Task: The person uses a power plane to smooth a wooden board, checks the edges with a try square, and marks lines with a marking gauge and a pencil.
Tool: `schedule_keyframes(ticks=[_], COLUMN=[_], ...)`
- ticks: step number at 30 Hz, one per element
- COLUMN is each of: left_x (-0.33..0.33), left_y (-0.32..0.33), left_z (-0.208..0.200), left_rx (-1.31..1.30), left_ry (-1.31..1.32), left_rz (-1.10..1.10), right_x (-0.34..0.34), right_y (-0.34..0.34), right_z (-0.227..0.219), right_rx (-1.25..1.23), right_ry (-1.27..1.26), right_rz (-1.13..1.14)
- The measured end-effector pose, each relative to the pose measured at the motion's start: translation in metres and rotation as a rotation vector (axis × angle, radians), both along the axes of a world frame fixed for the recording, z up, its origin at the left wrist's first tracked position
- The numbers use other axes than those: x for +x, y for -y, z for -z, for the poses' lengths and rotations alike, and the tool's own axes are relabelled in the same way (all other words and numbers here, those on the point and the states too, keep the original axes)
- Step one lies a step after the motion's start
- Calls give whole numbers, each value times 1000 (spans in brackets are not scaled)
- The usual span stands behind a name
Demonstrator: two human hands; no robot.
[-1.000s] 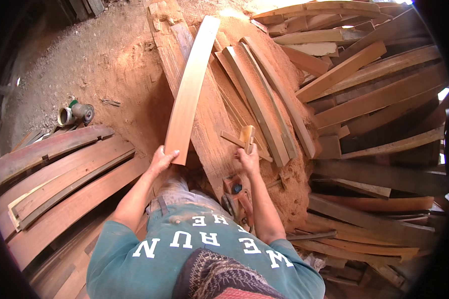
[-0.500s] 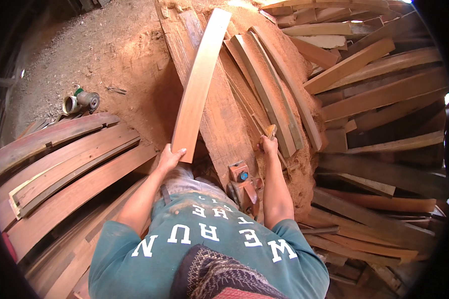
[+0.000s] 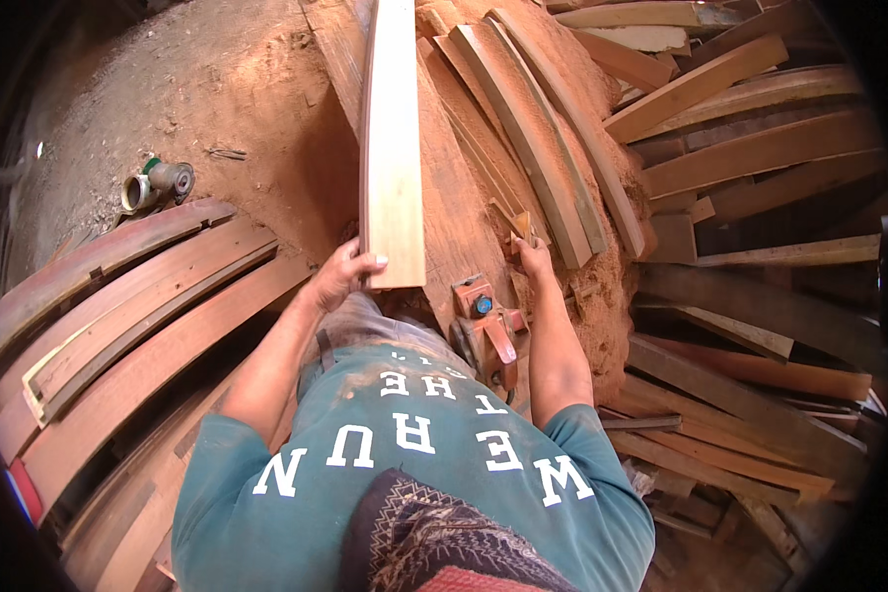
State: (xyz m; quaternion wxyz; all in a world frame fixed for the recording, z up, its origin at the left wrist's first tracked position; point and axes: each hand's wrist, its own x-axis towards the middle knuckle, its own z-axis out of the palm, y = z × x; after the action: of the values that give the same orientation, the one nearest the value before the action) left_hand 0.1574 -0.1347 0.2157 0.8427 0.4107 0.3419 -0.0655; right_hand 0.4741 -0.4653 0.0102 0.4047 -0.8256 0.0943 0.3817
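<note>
My left hand (image 3: 345, 271) is closed round the near left corner of a long, slightly curved wooden plank (image 3: 393, 148), its thumb on the top face. The plank points away from me, and its far end runs out of the picture. To the right, my right hand (image 3: 533, 257) is closed on a small L-shaped wooden tool that looks like a try square (image 3: 516, 223), held just above the sawdust-covered bench board (image 3: 449, 212). Between my arms, close to my body, sits a red power tool with a blue knob, seemingly an electric planer (image 3: 487, 321).
Curved planks (image 3: 523, 138) lie in sawdust right of the board. More curved pieces (image 3: 148, 296) are stacked at the left. A large timber pile (image 3: 760, 168) fills the right side. A grey cylindrical part (image 3: 173, 179) and pliers-like tool (image 3: 227, 154) rest on the dusty ground.
The plank has turned clockwise to point nearly straight ahead, and its near end has shifted right and away. My right hand has risen slightly, and the L-shaped tool has turned.
</note>
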Motion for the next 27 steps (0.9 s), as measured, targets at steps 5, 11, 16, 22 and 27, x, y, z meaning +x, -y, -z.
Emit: schedule_keyframes(ticks=[5, 11, 16, 22, 27], left_x=[55, 81, 77, 56, 28], left_y=[-31, -50, -35, -8, 8], left_z=[-139, -205, -235, -260, -241], left_rx=[-60, -131, -117, -43, -143], left_ry=[122, 334, 385, 280, 350], left_rz=[-172, -353, -383, -400, -394], right_x=[-4, -6, -13, -21, -21], right_y=[6, 24, 28, 27, 30], right_z=[-23, -26, -27, 1, 52], right_rx=[134, 165, 58, -72, -104], right_ry=[-145, -152, -95, 103, 288], right_rz=[143, 140, 131, 9, -110])
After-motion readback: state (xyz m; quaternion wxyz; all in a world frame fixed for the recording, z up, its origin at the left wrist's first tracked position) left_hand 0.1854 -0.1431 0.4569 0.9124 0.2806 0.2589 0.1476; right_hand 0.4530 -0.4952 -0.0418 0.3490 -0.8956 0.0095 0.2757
